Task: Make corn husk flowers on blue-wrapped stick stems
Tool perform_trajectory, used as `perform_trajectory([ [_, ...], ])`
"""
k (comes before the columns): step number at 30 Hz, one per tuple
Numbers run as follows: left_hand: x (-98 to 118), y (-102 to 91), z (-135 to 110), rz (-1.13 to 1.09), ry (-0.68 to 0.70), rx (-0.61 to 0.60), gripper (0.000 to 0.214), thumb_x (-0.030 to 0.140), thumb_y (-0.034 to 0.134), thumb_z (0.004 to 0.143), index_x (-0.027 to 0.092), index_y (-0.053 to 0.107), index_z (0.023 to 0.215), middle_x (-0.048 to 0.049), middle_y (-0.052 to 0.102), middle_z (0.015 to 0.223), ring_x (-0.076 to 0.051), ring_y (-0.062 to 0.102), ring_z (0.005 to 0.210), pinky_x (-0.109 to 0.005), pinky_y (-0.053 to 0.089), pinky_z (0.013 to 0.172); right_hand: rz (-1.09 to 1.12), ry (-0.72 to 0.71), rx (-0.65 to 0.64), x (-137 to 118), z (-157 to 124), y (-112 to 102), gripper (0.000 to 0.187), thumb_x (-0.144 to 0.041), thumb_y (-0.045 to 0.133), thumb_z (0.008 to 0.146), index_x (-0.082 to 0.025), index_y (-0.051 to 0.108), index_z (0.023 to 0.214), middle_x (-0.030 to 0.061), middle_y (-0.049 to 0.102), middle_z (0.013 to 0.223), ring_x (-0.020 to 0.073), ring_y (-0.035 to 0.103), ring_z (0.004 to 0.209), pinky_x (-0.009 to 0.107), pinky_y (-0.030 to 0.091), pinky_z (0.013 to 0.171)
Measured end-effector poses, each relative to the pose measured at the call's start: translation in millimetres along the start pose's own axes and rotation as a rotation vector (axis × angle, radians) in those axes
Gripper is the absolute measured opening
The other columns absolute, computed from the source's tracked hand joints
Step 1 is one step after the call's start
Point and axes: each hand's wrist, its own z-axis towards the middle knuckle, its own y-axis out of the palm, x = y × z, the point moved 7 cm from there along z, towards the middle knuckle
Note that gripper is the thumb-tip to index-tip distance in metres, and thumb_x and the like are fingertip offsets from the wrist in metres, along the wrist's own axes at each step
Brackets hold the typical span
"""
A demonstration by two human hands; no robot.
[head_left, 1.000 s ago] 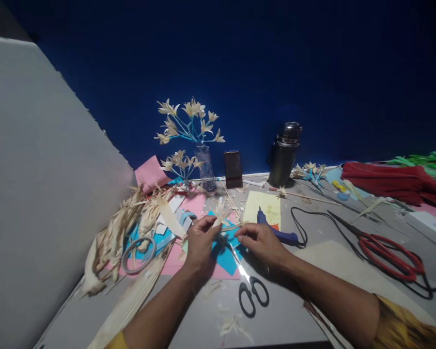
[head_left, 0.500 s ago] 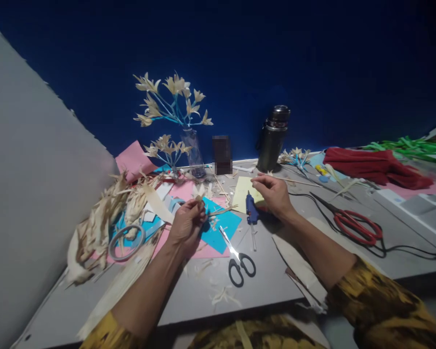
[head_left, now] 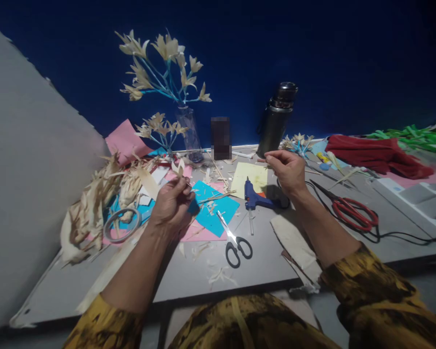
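Note:
My left hand (head_left: 172, 203) is closed in a pinch around a small pale husk flower (head_left: 179, 167), whose petals stick up above the fingertips. To the right, my right hand (head_left: 288, 172) is held with thumb and fingers pressed together; whatever may be between them is too small to make out. Below and left of it lies a blue glue gun (head_left: 255, 198), its nozzle over a yellow sheet (head_left: 245, 175). Black-handled scissors (head_left: 233, 241) rest on the table between my forearms, their tips at a blue sheet (head_left: 218, 220) strewn with husk scraps.
Dried husks (head_left: 83, 213) and a tape roll (head_left: 121, 225) are heaped at left. A glass vase (head_left: 189, 138) of husk flowers and a dark flask (head_left: 275, 123) stand at the back. Red-handled shears (head_left: 354, 213), a black cable and red cloth (head_left: 374, 155) lie at right.
My left hand has shifted left and turned, so the flower's petals now show. My right hand has moved right and away from the glue gun. The view has tilted down.

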Motion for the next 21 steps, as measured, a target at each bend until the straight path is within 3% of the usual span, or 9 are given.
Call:
perform_trajectory([
  [4,23.1,-9.9,6.6,-0.015,0.084,0.032,0.027,0.017,0.087,0.068,0.015,0.061,0.077,0.0027,0.059,0.078,-0.003,0.047,0.054,-0.018,0.040,0.049,-0.011,-0.052,-0.013,-2.9,-4.6,2.6,0.019,-0.029,0.069,0.076,-0.015,0.077,0.086,-0.0005,0.067,0.066,0.0125,0.056,0.057,0.023,0.040,0.050],
  [8,32.1,-15.2,8.9,-0.022,0.128,0.065,0.025,0.016,0.085,0.070,0.016,0.061,0.077,0.0041,0.058,0.073,-0.003,0.045,0.051,-0.018,0.038,0.047,0.003,-0.059,-0.018,-4.4,-4.4,2.3,0.016,-0.027,0.071,0.076,-0.016,0.077,0.085,-0.0005,0.067,0.066,0.0111,0.054,0.054,0.021,0.038,0.047],
  [11,32.2,-17.6,9.3,-0.024,0.134,0.102,0.024,0.010,0.082,0.069,0.016,0.059,0.074,0.0053,0.057,0.069,-0.003,0.044,0.048,-0.017,0.037,0.045,0.085,-0.046,0.069,-5.4,6.9,-12.7,0.016,-0.030,0.071,0.076,-0.017,0.076,0.083,-0.0009,0.066,0.064,0.0078,0.046,0.046,0.020,0.033,0.042],
  [15,31.9,-18.0,8.6,-0.034,0.144,0.126,0.029,0.006,0.080,0.066,0.017,0.054,0.070,0.0055,0.058,0.067,-0.004,0.046,0.048,-0.018,0.037,0.045,0.296,0.054,0.250,0.9,22.7,-41.0,0.030,-0.046,0.066,0.082,-0.018,0.069,0.075,-0.0025,0.060,0.059,0.0050,0.037,0.039,0.017,0.023,0.035],
  [17,32.0,-17.5,8.4,-0.023,0.155,0.125,0.029,0.009,0.082,0.066,0.017,0.055,0.072,0.0051,0.059,0.068,-0.004,0.046,0.048,-0.018,0.037,0.045,0.303,0.091,0.268,1.5,22.7,-43.6,0.029,-0.046,0.070,0.078,-0.018,0.068,0.073,-0.0035,0.058,0.058,0.0047,0.036,0.039,0.017,0.021,0.034],
  [19,31.3,-17.8,8.7,-0.004,0.158,0.128,0.030,0.011,0.084,0.064,0.017,0.056,0.074,0.0045,0.061,0.070,-0.004,0.046,0.048,-0.019,0.037,0.045,0.179,0.103,0.132,-3.9,19.1,-30.5,0.025,-0.040,0.077,0.072,-0.017,0.069,0.072,-0.0035,0.059,0.057,0.0054,0.038,0.041,0.018,0.025,0.036],
  [21,30.1,-19.4,8.9,0.014,0.160,0.142,0.032,0.012,0.085,0.061,0.017,0.057,0.075,0.0040,0.061,0.071,-0.004,0.047,0.049,-0.018,0.037,0.045,-0.008,0.097,-0.144,-12.2,12.0,-3.8,0.021,-0.036,0.078,0.072,-0.016,0.071,0.073,-0.0019,0.062,0.057,0.0077,0.044,0.044,0.020,0.032,0.040],
])
